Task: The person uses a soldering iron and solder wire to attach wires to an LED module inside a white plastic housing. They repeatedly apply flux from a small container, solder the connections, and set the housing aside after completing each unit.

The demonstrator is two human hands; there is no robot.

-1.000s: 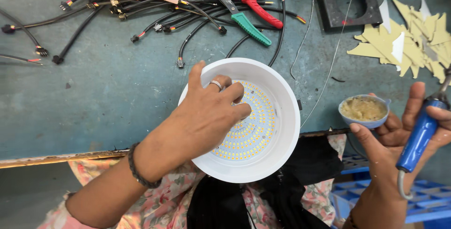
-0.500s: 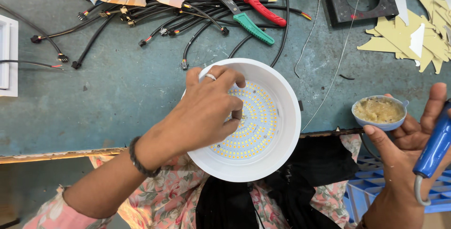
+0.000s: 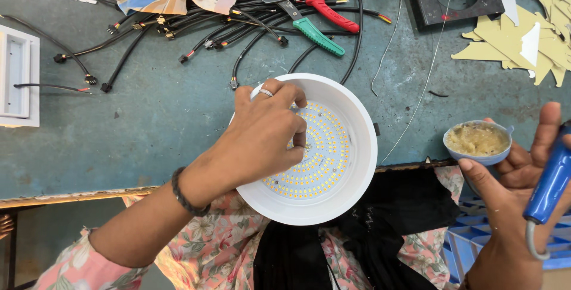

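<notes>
Seen from the head camera, a round white downlight housing (image 3: 351, 189) sits at the near edge of the scuffed blue-grey worktable (image 3: 148, 129), overhanging it slightly toward the person's lap. Its smooth plastic rim rings a flat disc dotted with small yellow LEDs (image 3: 324, 156). The left hand (image 3: 262, 138) reaches inside, fingers bunched together and pressing on the disc. The right hand (image 3: 517, 189), off the table's right side, cradles a small bowl of grainy beige paste (image 3: 477, 141) while its fingers curl loosely around a blue-handled tool (image 3: 550, 183). Black cables (image 3: 178, 40) and green and red pliers (image 3: 324, 16) crowd the far side; bare tabletop lies left of the housing.
</notes>
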